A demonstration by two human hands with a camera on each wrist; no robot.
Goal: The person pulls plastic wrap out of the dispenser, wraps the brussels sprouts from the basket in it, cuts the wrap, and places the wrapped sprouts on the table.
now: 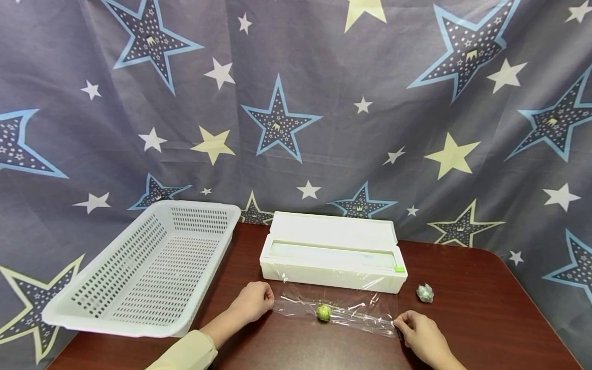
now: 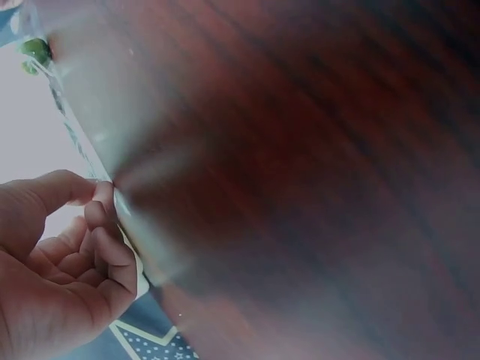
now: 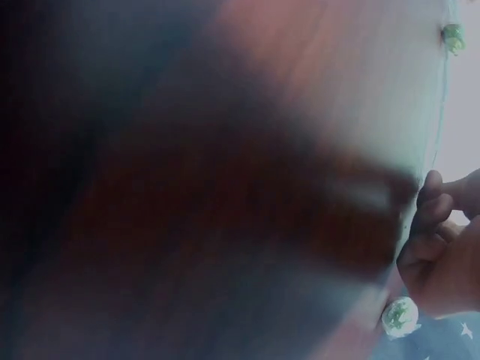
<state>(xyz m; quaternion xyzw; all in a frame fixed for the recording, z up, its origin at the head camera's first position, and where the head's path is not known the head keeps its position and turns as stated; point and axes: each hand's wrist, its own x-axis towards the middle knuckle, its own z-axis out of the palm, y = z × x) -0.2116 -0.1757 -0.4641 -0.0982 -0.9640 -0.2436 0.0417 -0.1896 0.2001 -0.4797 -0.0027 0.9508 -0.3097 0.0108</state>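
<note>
one table [image 1: 481,308] — two hands [image 1: 252,302] [image 1: 420,333] pinch one film [image 1: 358,314] — two green balls [image 1: 323,312] [image 1: 425,293]

The head view is evenly bright and fairly sharp; small glare shines on the plastic film [image 1: 356,309] between the fingers [image 1: 266,295]. Both wrist views are dimmer: the bench [image 2: 300,187] looks blurred, with dark shadows beside the fingers and white overexposure above them.

a plain, pale cream sleeve [image 1: 186,353] ends short of the bare left hand [image 1: 252,303].
</note>
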